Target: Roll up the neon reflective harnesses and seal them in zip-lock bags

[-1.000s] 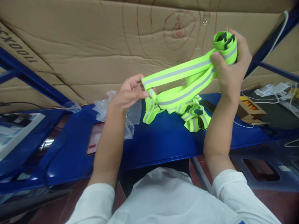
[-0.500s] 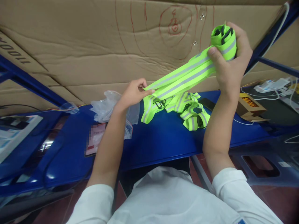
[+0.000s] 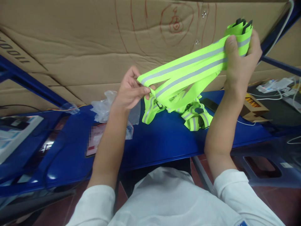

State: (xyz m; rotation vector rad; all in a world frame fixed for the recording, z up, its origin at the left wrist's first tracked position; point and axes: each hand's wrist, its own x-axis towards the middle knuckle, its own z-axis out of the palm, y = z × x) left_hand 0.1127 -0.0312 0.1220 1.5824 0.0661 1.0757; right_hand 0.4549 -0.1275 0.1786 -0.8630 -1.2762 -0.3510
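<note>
"Where is the long neon yellow-green fabric strap with the grey stripe (image 3: 188, 60)?"

"Up in the air, stretched slantwise between the two hands, with a lower length sagging beneath."

"And how do the fingers (image 3: 144, 91) stand?"

"On the left hand (image 3: 128, 92) they're pinched narrow over a folded end of it. On the right hand (image 3: 243, 62) they curl around a thick bunch of the same strap, thumb pressed across the front, and some black plastic pieces (image 3: 246, 27) poke out just above them."

"Anything under the left fingers?"

"A loose heap of neon yellow-green striped straps (image 3: 194, 121) lies below and to the right of them, on the glossy blue tabletop (image 3: 160, 139). I can't tell whether the held strap joins that heap."

"What's on their other side?"

"Crumpled clear plastic bags (image 3: 103, 108), down and to the left, partly behind the forearm. Nearer the body than those fingers is a flat phone with a pinkish screen (image 3: 97, 135), partly blurred out."

"And by the right fingers?"

"Well below them, past the forearm, an open brown cardboard box (image 3: 255, 110) with something orange inside. Behind both sets stands a brown cardboard panel with red pen lines (image 3: 82, 47)."
</note>
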